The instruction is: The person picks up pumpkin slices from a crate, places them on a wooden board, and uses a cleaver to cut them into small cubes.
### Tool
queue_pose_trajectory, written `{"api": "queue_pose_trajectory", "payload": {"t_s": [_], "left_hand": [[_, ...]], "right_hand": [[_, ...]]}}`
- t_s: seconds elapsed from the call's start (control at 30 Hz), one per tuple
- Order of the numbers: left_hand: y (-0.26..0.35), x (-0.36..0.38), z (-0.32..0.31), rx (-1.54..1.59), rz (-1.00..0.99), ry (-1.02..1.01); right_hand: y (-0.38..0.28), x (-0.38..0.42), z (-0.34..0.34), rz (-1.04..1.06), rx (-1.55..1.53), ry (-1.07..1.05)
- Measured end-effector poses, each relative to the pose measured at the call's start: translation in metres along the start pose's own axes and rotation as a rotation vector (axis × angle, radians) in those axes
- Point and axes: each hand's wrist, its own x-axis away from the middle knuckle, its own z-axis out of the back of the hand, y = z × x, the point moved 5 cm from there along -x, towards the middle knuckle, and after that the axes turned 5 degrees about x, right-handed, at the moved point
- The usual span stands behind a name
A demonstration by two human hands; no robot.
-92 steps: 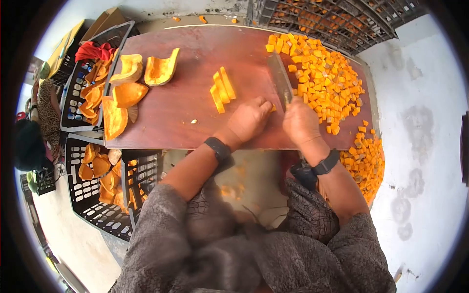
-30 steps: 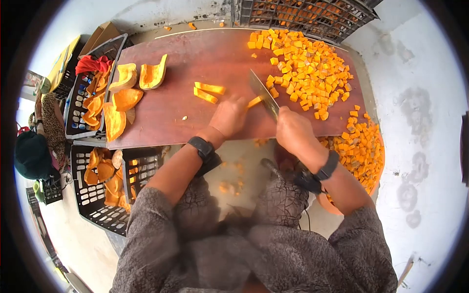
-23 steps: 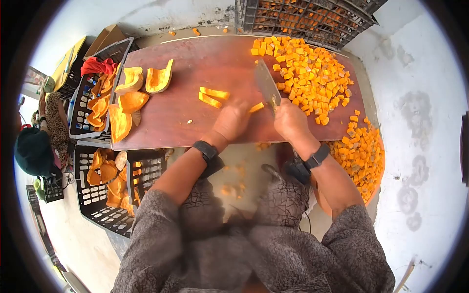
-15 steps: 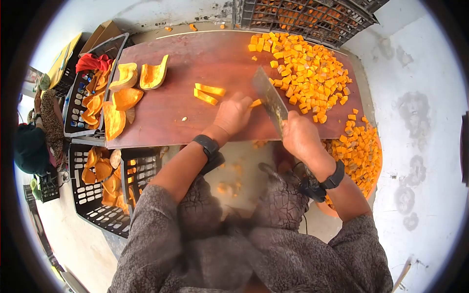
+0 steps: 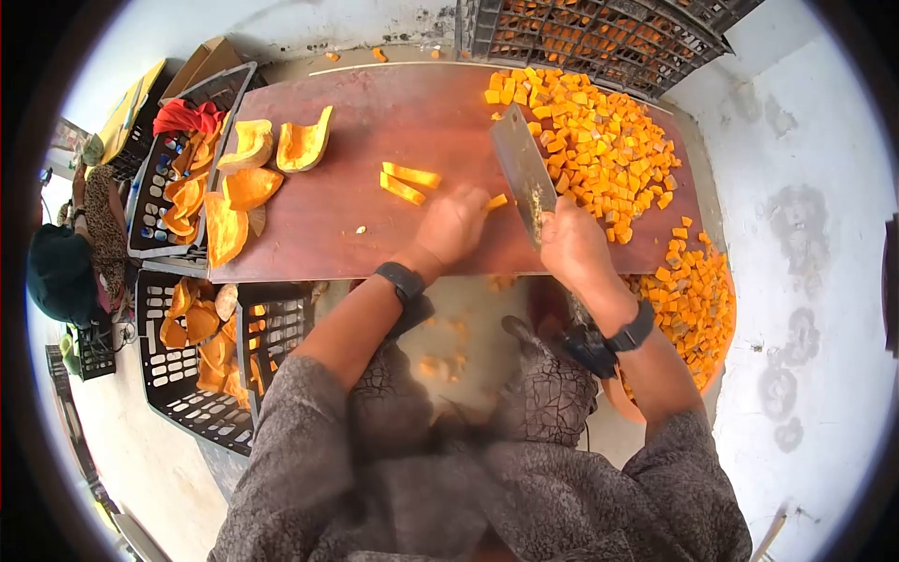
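On the reddish-brown board, my left hand (image 5: 456, 223) is closed on a pumpkin strip (image 5: 497, 201), whose orange end sticks out past my fingers. My right hand (image 5: 573, 239) is wrapped round the handle of a cleaver (image 5: 524, 169). Its broad blade stands just right of the strip's end, apart from it. Beyond my left hand lie two pumpkin sticks (image 5: 410, 175). A heap of pumpkin cubes (image 5: 599, 140) covers the board's right part, beside the blade. Several larger pumpkin pieces (image 5: 302, 145) lie at the board's left end.
Black crates (image 5: 192, 393) with pumpkin pieces stand to the left. An orange tub (image 5: 730, 323) full of cubes sits below the board's right end. Stacked crates (image 5: 599, 42) stand behind the board (image 5: 356, 103), near the white wall (image 5: 796, 169). Another person (image 5: 98, 220) is at far left.
The cleaver blade has shifted slightly right, away from the strip's end. My left hand stays on the strip. The whole view has moved a little.
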Motion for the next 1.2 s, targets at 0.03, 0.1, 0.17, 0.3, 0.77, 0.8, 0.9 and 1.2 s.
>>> {"api": "queue_pose_trajectory", "payload": {"t_s": [0.03, 0.1, 0.17, 0.3, 0.77, 0.8, 0.9, 1.2], "left_hand": [[-0.001, 0.000, -0.002, 0.005, 0.005, -0.001], [-0.003, -0.004, -0.004, 0.018, 0.005, -0.006], [-0.005, -0.004, -0.007, 0.010, -0.020, -0.009], [-0.005, -0.004, -0.008, -0.023, 0.017, -0.067], [-0.029, -0.010, 0.097, -0.468, -0.062, 0.085], [-0.034, -0.010, 0.100, -0.468, -0.062, 0.086], [-0.055, -0.014, 0.098, -0.433, 0.133, 0.001], [-0.030, -0.033, 0.050, -0.266, 0.057, -0.110]], "right_hand": [[-0.001, 0.005, 0.002, -0.002, 0.003, -0.006], [-0.004, 0.010, 0.001, -0.003, 0.051, -0.070], [0.001, 0.009, -0.009, 0.011, 0.059, -0.090], [0.002, -0.006, -0.040, 0.086, 0.079, -0.037], [0.000, 0.004, -0.017, 0.057, -0.040, -0.128], [0.001, 0.006, -0.020, 0.057, -0.040, -0.128], [0.011, 0.007, -0.034, 0.047, -0.002, -0.157], [0.022, 0.005, -0.010, -0.033, 0.025, 0.044]]}}
